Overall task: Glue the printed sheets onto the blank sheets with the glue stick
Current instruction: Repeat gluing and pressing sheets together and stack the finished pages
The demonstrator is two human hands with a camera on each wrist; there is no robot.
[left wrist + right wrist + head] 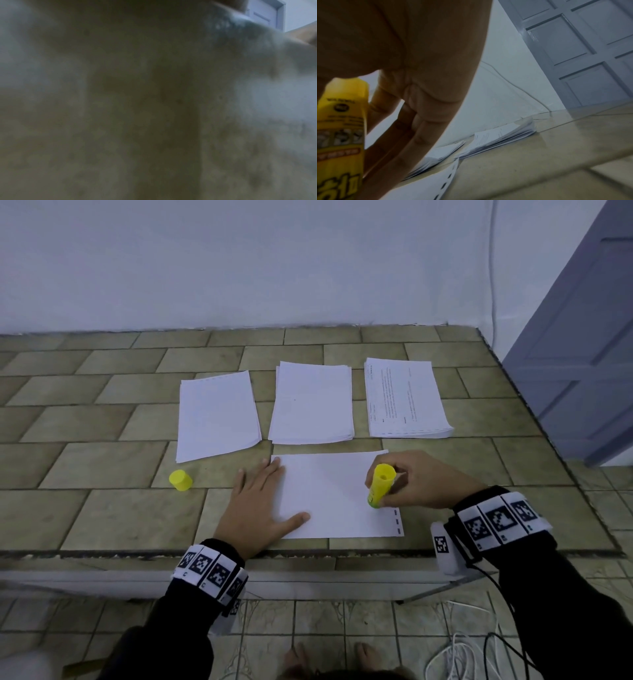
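While the right hand (416, 484) curls its fingers (412, 135) round the glue stick (379, 486), the stick stands almost upright, tip down on the right end of the near sheet (337, 494). Stick is yellow with a green band at the bottom, open end facing up; label text in the right wrist view too blurred to read. Left hand (258, 501) lies flat, fingers straight and spread, pressing the sheet's left edge, thumb on the paper. Sheet is white, blank side up, landscape, black dashes along its right edge; it lies at the near edge of the tiled table (102, 467). Yellow cap (180, 480) sits on the table left of the left hand, apart from it. Far side: three stacks in a row, left stack (217, 416) and middle stack (313, 404) plain white on top, right stack (406, 398) printed, text too small to read. Glue tip hidden under the hand, contact with paper not visible. Left wrist view dark and smeared, only a bit of grey door (267, 13) top right. Right wrist view mostly filled by palm; stick cut off at the left edge.
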